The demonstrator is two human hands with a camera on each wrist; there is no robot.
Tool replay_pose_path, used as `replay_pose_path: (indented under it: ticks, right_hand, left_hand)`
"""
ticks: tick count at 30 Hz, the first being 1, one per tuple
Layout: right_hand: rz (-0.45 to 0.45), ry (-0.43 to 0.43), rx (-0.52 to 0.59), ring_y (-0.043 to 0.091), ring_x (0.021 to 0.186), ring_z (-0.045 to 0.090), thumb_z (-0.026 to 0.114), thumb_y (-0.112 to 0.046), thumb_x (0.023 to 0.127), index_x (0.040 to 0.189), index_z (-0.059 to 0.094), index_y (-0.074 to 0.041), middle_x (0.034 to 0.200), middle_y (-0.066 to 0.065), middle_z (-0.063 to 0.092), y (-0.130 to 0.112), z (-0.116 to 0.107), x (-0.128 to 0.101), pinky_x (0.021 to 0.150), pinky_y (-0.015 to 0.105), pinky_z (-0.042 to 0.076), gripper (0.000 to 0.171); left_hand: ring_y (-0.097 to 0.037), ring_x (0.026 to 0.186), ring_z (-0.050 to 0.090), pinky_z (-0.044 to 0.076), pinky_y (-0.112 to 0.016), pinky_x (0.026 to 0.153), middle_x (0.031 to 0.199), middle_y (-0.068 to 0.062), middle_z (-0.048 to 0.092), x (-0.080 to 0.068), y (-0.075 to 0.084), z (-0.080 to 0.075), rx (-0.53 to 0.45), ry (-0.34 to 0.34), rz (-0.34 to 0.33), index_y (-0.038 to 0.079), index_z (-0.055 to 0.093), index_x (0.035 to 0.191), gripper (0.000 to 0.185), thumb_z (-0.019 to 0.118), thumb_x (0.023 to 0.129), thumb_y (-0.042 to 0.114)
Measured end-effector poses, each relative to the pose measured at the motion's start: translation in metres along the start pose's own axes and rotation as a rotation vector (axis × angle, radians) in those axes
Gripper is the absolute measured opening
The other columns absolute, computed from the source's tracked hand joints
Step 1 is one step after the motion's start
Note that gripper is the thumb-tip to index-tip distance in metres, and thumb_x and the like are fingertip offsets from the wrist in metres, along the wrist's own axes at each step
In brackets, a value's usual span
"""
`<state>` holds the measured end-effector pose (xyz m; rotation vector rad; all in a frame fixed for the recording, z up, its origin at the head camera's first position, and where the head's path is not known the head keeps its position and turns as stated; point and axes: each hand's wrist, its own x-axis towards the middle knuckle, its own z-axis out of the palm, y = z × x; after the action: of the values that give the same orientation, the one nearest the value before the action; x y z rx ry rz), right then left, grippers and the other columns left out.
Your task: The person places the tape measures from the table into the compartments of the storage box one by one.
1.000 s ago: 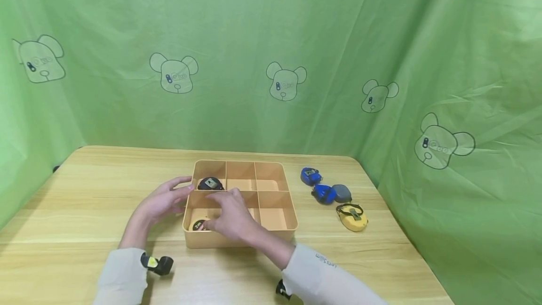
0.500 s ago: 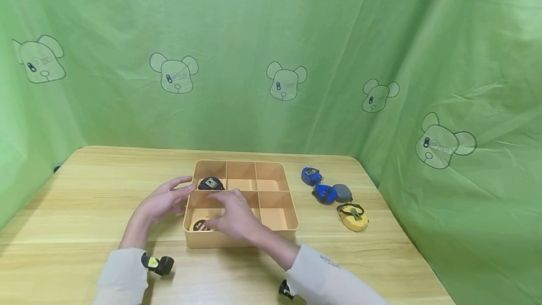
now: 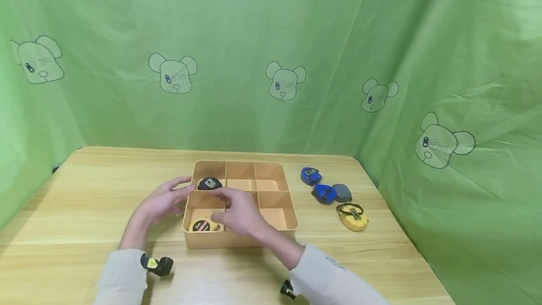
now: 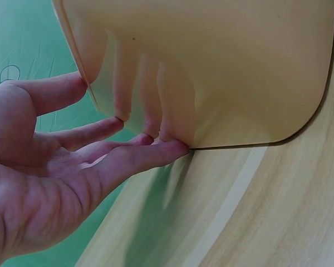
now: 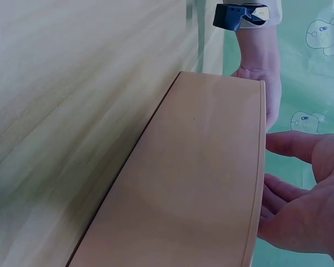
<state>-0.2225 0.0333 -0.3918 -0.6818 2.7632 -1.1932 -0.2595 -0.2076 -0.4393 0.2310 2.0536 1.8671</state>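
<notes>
Since a second ago the right hand (image 3: 239, 211) has lifted and drawn back a little from the near left compartment of the tan divided box (image 3: 277, 227), so the round black tape measure (image 3: 201, 225) lying there, half covered before, now shows its whole face with a "2m" label. That hand's palm and fingertips are turned away from the head camera, and the right wrist view catches only part of the palm and some fingers past the box rim, loosely spread and holding nothing that can be seen. The left hand (image 3: 163, 201) rests against the left outer wall of the box; the left wrist view shows what the head camera cannot, straight fingers (image 4: 139, 161) pressed flat to the wall (image 4: 222, 72) with the thumb up near its rim, the grip wide open and clasping nothing. A second black tape measure (image 3: 209, 183) sits in the far left compartment, its details too small to read. On the worktop (image 3: 84, 187) to the right of the box lie two blue tape measures (image 3: 311, 176) (image 3: 323, 194), a grey one (image 3: 342, 193) touching the nearer blue one, and a yellow one (image 3: 353, 216) nearest the viewer. Both wrist cameras are too close to show the inside of the box.
</notes>
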Motion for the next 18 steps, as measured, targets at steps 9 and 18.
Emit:
replay_pose_path:
  ticks: [9, 18]
  right_hand:
    - [0.021, 0.002, 0.115, 0.028, 0.110, 0.068, 0.079, -0.007, 0.081, 0.128, 0.068, -0.009, 0.124, 0.011, 0.071, 0.0014, -0.0044, 0.0036, 0.094, 0.032, 0.059, 0.049]
    - [0.001, 0.015, 0.147, 0.031, 0.107, 0.068, 0.077, -0.003, 0.081, 0.126, 0.068, -0.001, 0.116, 0.016, 0.073, 0.0035, -0.0064, 0.0074, 0.092, 0.033, 0.060, 0.046]
  left_hand:
    - [-0.048, 0.148, 0.031, 0.037, -0.060, 0.117, 0.157, -0.031, 0.036, 0.0017, -0.0022, -0.0009, -0.024, 0.000, 0.003, 0.003, 0.012, 0.162, 0.075, 0.053, 0.106, 0.033]
    - [-0.048, 0.148, 0.032, 0.038, -0.061, 0.117, 0.157, -0.031, 0.037, 0.0006, -0.0010, -0.0002, -0.010, 0.002, 0.002, 0.002, 0.012, 0.162, 0.075, 0.052, 0.106, 0.034]
